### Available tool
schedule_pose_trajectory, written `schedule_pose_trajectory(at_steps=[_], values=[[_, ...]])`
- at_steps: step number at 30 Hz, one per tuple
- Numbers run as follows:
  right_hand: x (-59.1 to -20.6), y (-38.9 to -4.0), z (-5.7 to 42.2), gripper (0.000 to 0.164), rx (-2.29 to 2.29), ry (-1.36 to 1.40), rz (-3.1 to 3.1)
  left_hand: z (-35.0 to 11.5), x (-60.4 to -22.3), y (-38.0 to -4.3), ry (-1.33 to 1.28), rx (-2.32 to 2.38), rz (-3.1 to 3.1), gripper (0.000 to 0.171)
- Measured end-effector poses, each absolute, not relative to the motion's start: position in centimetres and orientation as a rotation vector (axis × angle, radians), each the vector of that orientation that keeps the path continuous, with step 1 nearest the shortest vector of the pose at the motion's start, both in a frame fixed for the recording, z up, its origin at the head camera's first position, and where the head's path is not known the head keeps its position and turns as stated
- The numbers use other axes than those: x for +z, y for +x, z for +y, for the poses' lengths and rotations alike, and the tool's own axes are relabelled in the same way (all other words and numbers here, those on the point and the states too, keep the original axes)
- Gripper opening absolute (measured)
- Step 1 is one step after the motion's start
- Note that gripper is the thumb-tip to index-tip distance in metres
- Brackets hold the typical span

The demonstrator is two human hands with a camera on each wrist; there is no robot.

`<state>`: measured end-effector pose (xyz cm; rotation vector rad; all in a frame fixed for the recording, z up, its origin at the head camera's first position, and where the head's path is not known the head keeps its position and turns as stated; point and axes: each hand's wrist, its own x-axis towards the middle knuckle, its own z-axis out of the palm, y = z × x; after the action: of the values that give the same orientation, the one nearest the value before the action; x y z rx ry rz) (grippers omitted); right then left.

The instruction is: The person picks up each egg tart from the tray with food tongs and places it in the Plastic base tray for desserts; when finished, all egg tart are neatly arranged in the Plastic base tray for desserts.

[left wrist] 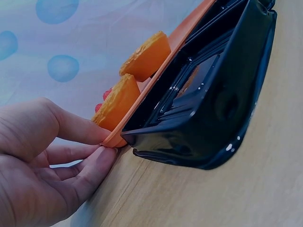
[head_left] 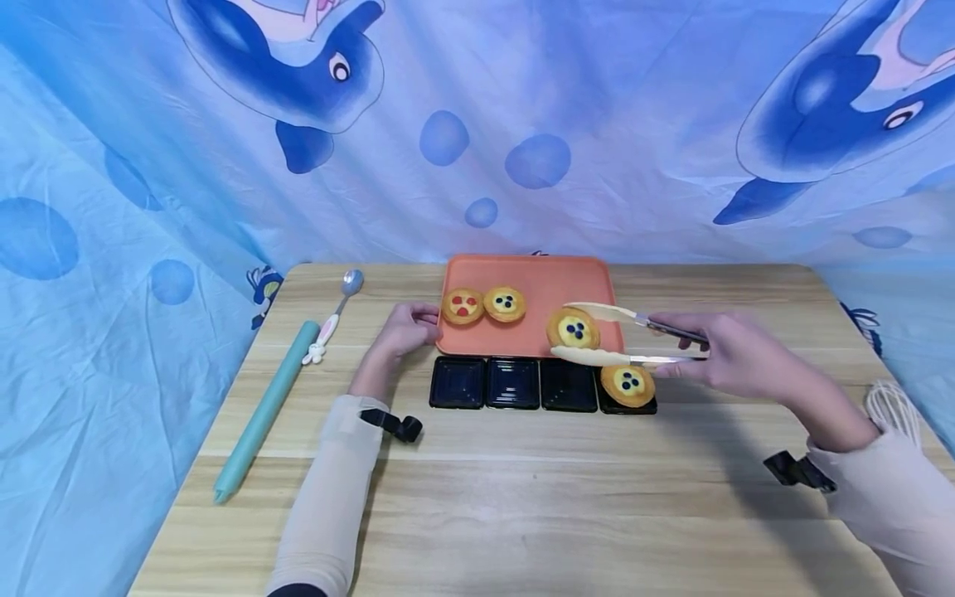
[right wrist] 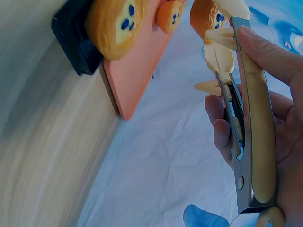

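Observation:
My left hand (head_left: 406,330) pinches the left rim of an orange tray (head_left: 537,278) between thumb and fingers. In my right hand (head_left: 739,356) I grip tongs (head_left: 589,356) with cream-coloured tips. Between the tips is a blueberry egg tart (head_left: 574,331), held over the tray's right part; the right wrist view shows this held tart (right wrist: 201,21) raised off the tray. On the tray's left side sit a tart with red fruit (head_left: 462,308) and another blueberry tart (head_left: 505,306). A further blueberry tart (head_left: 628,386) rests on the rightmost black box (head_left: 649,408).
Several black square boxes stand in a row along the tray's front edge, including the leftmost box (head_left: 458,383). To the left lie a green rod (head_left: 269,406) and a bunny-handled spoon (head_left: 328,327). A whisk (head_left: 893,408) lies at the table's right edge. A blue curtain (head_left: 634,108) hangs behind.

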<state>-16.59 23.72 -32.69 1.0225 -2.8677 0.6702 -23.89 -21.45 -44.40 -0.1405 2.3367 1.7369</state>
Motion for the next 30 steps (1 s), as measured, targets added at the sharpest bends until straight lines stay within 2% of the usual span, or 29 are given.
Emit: schedule_pose_trajectory(at_steps=[6,16,30], values=[[-33.6,-15.5,23.6,0.063,0.662,1.072,-2.911,-21.4,-44.2,-23.8,-0.15,1.74,2.348,0.049],[-35.5,-15.7,23.3,0.061,0.653,1.164,-2.943,-21.4,-44.4,-24.0,-0.176,1.738,2.329,0.051],[-35.8,-15.5,23.6,0.061,0.576,1.159,-3.009,-21.2,-44.4,-24.0,-0.161,1.754,2.323,0.05]])
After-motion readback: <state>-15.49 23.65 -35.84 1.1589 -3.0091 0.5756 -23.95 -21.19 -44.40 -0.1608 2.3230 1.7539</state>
